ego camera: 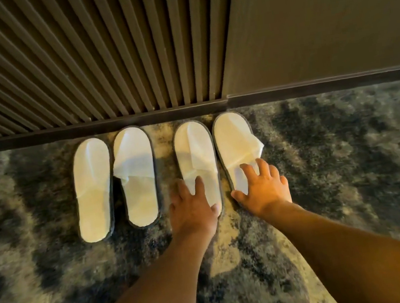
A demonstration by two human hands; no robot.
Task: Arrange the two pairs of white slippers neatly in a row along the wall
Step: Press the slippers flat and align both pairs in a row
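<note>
Four white slippers in a row on the patterned carpet point(53, 251), toes near the baseboard point(86, 129) of the slatted wall point(75, 53): far-left slipper point(93, 193), second slipper point(138, 191), third slipper point(194, 152), right-end slipper point(234, 143). Probably light, thin, floppy cloth with a stiffer dark-edged sole; best nudged flat at the heel end. Left hand point(192, 209) spread, resting on the third slipper's heel. Right hand point(263, 186) spread likewise on the right-end slipper's heel, gripping nothing. No legible writing or brand.
</note>
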